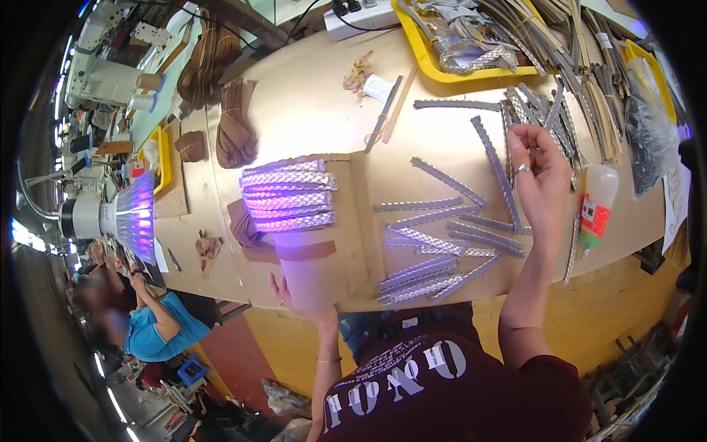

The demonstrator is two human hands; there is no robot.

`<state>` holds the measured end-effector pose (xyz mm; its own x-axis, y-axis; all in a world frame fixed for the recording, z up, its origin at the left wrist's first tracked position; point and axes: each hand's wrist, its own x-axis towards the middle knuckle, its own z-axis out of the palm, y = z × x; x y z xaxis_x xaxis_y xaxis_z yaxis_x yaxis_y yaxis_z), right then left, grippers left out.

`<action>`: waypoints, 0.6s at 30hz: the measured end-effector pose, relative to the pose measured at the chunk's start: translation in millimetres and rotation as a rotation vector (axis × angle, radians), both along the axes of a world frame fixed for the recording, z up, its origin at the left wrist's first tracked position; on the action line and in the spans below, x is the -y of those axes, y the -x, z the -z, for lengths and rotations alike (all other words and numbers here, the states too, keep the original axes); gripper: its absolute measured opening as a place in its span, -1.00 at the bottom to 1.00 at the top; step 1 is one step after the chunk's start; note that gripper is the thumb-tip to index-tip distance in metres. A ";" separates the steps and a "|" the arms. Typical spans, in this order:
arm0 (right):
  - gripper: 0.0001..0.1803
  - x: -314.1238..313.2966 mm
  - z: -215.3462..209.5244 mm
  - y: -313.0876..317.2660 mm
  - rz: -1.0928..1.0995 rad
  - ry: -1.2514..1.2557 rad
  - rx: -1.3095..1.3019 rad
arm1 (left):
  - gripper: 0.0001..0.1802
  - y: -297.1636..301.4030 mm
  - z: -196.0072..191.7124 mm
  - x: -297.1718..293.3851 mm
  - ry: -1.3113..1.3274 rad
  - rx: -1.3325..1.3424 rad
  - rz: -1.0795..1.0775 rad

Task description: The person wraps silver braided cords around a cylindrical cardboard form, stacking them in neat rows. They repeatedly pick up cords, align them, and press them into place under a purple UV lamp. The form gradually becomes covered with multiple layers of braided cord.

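Note:
A brown board [313, 283] reaches over the table's near edge. My left hand [283, 295] is at its lower end, fingers round its left side and partly hidden beneath it. A row of silvery braided strips [291, 199] lies side by side at the board's far end, under purple light. My right hand [541, 166], with a ring on one finger, is raised over the right side of the table. Its thumb and fingertips pinch a braided strip [506, 116] beside a heaped pile of similar strips [563, 118]. Several loose grey-backed braided strips [434, 239] lie between my hands.
A lamp [121, 217] glows purple at the left. Brown strip bundles [236, 129] lie farther back. A yellow tray [471, 74] with wrapped braid stands at the far right, and a bottle [598, 202] lies beside my right forearm. A person in blue [166, 328] works at the left.

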<state>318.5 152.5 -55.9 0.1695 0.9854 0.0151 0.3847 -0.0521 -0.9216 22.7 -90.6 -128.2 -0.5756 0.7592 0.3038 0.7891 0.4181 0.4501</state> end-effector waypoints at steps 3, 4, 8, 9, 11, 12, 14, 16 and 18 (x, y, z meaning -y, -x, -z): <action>-0.81 0.1 -11.5 8.1 0.001 -0.021 0.041 | -0.42 3.1 3.6 4.9 -0.083 0.123 -0.054; -0.81 2.3 -15.4 12.1 -0.002 -0.031 0.061 | -0.42 4.9 4.1 7.0 -0.087 0.156 -0.046; -0.82 12.8 -29.2 29.7 0.004 -0.049 0.135 | -0.43 8.8 6.4 11.5 -0.108 0.190 -0.020; -0.82 17.6 -32.5 33.7 0.017 -0.025 0.150 | -0.44 9.1 7.2 12.2 -0.132 0.209 -0.009; -0.82 26.8 -39.3 40.5 0.029 -0.025 0.179 | -0.45 8.8 8.9 14.7 -0.185 0.304 0.008; -0.82 31.0 -41.3 45.5 0.043 -0.029 0.188 | -0.46 9.2 10.5 16.0 -0.221 0.363 0.015; -0.82 40.2 -45.5 55.7 0.086 -0.040 0.213 | -0.53 11.4 14.4 18.9 -0.270 0.366 0.065; -0.82 50.4 -52.7 63.4 0.105 -0.060 0.286 | -0.57 16.6 17.7 22.5 -0.302 0.400 0.115; -0.83 60.9 -60.7 69.6 0.136 -0.069 0.295 | -0.59 21.5 19.6 25.7 -0.321 0.442 0.165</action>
